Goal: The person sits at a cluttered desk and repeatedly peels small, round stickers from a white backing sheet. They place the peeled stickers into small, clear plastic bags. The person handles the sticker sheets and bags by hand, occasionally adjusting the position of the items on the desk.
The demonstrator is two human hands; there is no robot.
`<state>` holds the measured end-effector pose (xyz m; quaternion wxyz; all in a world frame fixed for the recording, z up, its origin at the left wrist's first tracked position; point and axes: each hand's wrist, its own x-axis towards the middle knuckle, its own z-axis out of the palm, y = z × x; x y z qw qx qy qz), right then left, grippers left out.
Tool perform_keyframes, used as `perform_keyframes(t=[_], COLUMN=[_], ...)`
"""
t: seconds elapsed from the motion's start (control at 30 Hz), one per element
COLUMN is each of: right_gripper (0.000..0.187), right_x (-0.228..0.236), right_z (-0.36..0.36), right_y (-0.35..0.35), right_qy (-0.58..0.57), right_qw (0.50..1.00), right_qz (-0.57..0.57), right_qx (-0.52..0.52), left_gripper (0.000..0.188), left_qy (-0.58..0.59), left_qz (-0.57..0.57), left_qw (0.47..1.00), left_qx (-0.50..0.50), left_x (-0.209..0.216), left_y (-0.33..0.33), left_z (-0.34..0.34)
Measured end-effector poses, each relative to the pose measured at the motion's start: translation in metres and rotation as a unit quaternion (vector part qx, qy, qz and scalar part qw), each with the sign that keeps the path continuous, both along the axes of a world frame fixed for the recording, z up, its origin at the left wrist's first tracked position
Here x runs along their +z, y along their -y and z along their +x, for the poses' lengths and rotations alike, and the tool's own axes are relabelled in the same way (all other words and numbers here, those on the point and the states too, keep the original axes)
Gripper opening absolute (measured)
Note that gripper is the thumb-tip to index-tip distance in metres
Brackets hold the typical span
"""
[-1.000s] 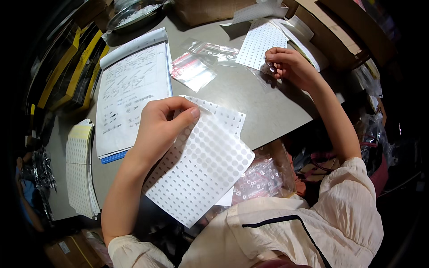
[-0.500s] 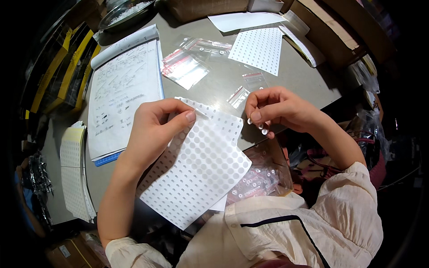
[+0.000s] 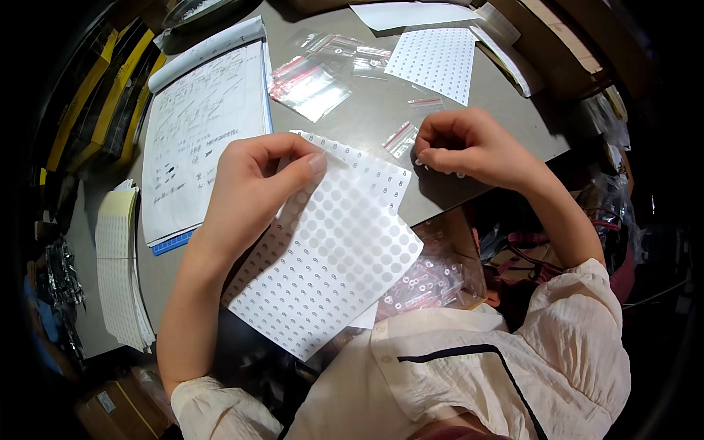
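- A grey work table (image 3: 367,125) fills the upper view, with dark clutter round its rim and a bagful of small packets (image 3: 429,282) seen below its near edge.
- A handwritten notepad (image 3: 202,128) lies on the table's left part; a stack of label sheets (image 3: 121,271) lies at its left edge.
- One sheet of round stickers (image 3: 330,257) is held over the table's near edge, a second sheet showing just beneath it; another dotted sheet (image 3: 433,62) lies flat at the far side, making three loose sheets counted.
- The left hand (image 3: 257,191) is curled on the held sheet's upper corner, thumb pinching it against the fingers.
- The right hand (image 3: 469,147) is closed into a loose fist just beside that sheet, fingertips pinched on something tiny and pale; what it is cannot be told.
- About four small red-striped zip bags (image 3: 312,84) lie on the far table, and one more (image 3: 402,138) touches the right hand.
- Judged risks: the pinched piece could stick to a fingertip or fold on itself; the overhanging sheet could buckle or slip if the corner pinch loosens.
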<state>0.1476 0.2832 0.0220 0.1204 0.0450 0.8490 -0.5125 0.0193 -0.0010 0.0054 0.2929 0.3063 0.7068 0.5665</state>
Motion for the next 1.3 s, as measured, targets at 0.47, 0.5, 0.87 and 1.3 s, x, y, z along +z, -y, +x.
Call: perform_keyframes(t=[0.47,0.5,0.87,1.3], right_gripper=[0.032,0.028,0.016,0.051], right_x=[0.026,0.026,-0.011,0.033], right_z=[0.011,0.006,-0.022,-0.017], right_y=[-0.011,-0.02,-0.027,0.005], right_qy=[-0.024,-0.058,-0.2,-0.052], right_qw=[0.991,0.993,0.954,0.96], right_qz=[0.122,0.103,0.225,0.236], right_qx=[0.041,0.012,0.008,0.143], left_gripper=[0.019,0.019,0.019,0.021], left_qy=[-0.008,-0.012,-0.008,-0.034], left_qz=[0.025,0.026,0.034,0.07], left_qw=[0.999,0.999,0.999,0.996], left_qx=[0.021,0.02,0.032,0.052], left_x=[0.0,0.0,-0.003,0.0], left_y=[0.0,0.0,0.0,0.002], left_z=[-0.004,-0.003,-0.006,-0.006])
